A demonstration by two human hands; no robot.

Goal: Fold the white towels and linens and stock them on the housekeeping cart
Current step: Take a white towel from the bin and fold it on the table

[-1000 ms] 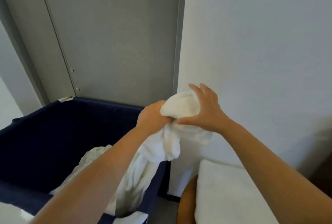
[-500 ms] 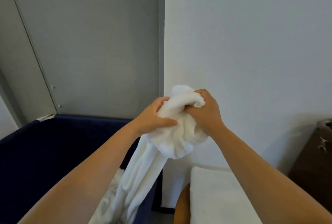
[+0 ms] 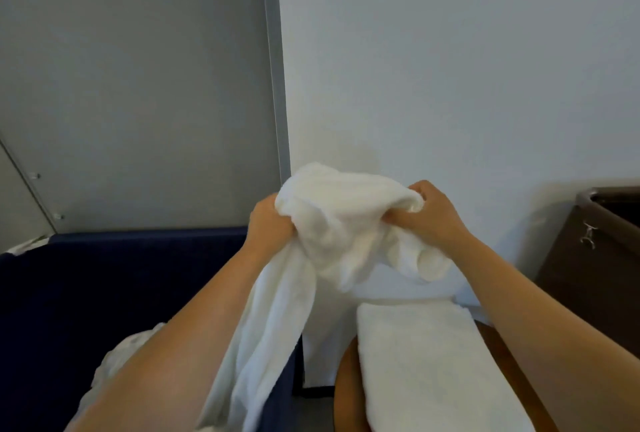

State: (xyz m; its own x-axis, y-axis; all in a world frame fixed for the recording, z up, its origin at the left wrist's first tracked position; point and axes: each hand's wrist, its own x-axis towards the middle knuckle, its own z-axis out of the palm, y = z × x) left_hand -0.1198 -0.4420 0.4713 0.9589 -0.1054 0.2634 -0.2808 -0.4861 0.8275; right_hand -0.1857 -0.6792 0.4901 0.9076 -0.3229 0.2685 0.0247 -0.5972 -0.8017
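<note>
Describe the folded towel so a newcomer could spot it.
Below the white wall on the right stands a round wooden table. The folded towel lies flat on it, a neat rectangle, unlike the bunched towel held aloft and the crumpled linen in the navy bin.

Folded towel lies on the wooden table.
</note>
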